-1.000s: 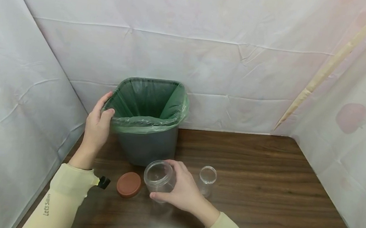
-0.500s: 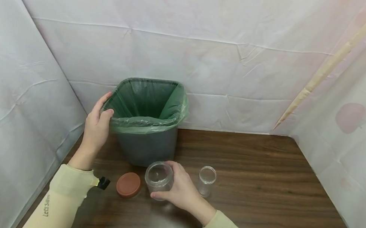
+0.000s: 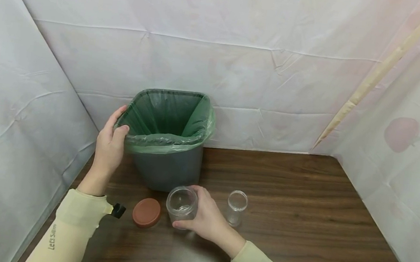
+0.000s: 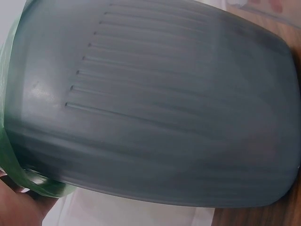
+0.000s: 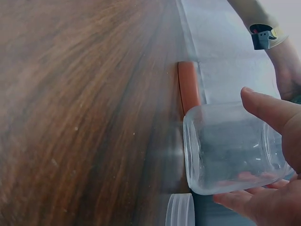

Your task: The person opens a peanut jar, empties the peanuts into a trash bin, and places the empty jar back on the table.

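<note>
At the left rim of a grey trash bin (image 3: 168, 167), my left hand (image 3: 110, 143) grips the edge, thumb toward the front and fingers around the far side. A green bag (image 3: 171, 111) lines the bin and folds over its rim. My right hand (image 3: 208, 217) holds a clear, lidless jar (image 3: 182, 203) from its right side, thumb in front and fingers behind. In the right wrist view the jar's base (image 5: 190, 155) is at or very near the tabletop; contact is hard to tell. A reddish-brown round lid (image 3: 146, 213) lies just left of the jar.
A smaller clear jar (image 3: 236, 207) stands upright right of my right hand. The dark wooden table (image 3: 302, 210) extends to the right. White cloth walls (image 3: 259, 76) enclose the back and both sides, with the bin close to the back wall.
The large jar has come down slightly in my right hand and then stays almost still. My left hand keeps its hold on the bin rim.
</note>
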Motion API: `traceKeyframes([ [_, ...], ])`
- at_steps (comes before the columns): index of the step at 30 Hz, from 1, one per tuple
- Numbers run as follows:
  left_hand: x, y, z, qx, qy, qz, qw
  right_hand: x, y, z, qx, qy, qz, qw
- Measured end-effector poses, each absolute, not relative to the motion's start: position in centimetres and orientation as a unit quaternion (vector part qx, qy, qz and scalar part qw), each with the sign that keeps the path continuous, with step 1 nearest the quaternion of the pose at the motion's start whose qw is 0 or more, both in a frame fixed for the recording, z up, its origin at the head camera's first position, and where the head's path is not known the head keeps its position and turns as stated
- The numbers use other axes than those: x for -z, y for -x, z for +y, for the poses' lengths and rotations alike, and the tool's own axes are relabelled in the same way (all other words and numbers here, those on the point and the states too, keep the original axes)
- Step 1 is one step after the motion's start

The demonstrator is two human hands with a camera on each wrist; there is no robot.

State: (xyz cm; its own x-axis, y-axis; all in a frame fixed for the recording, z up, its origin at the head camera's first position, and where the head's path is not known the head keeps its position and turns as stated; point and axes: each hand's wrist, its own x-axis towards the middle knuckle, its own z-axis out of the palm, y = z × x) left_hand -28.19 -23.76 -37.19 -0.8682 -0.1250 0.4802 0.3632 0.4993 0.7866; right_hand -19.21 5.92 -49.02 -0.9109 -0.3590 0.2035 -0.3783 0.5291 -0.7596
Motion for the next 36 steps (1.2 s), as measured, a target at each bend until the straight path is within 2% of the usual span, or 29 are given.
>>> traceKeyframes([
  [26, 37.3, 28.2, -23.8, 0.497, 0.068, -0.831, 0.241, 48.9, 19.7, 5.2, -0.397, -0.218, -0.891, 0.008],
  [31, 37.5, 28.2, -23.9, 0.492, 0.067, -0.837, 0.232, 46.8, 18.9, 5.7, -0.382, -0.229, -0.895, 0.013],
  [36, 37.6, 28.3, -23.8, 0.491, 0.069, -0.84, 0.219, 41.8, 17.8, 8.1, -0.384, -0.262, -0.884, 0.055],
])
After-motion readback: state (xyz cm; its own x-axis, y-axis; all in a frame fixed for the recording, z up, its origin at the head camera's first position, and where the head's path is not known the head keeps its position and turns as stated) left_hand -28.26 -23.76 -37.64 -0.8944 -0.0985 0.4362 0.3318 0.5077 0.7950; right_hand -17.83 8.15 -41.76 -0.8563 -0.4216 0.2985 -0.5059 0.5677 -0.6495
